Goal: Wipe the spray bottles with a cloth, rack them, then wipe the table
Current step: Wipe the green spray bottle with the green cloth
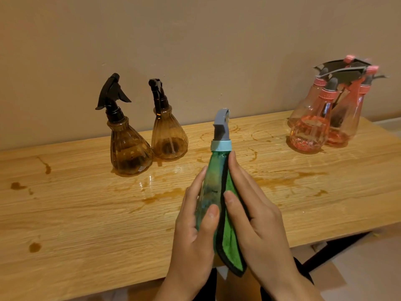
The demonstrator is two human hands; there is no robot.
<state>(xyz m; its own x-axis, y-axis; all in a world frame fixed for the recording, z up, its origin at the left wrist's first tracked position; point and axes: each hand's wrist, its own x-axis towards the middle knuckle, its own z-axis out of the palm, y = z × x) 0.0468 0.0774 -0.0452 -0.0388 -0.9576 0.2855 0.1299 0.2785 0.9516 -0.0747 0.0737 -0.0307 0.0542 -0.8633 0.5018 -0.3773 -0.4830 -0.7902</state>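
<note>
A green spray bottle (213,177) with a grey trigger head and pale blue collar is held up over the table's front middle. My left hand (193,231) grips its left side, thumb across the front. My right hand (256,222) presses a green cloth (230,237) with a dark border against the bottle's right side, thumb on the cloth. Two brown spray bottles (130,148) (169,137) with black heads stand at the back left. Several pink spray bottles (310,135) hang on a dark rack (345,72) at the back right.
The wooden table (86,213) carries brown spill marks and wet rings across its middle and left. A beige wall runs close behind it. The table's front edge lies just below my hands, and a dark table leg shows at lower right.
</note>
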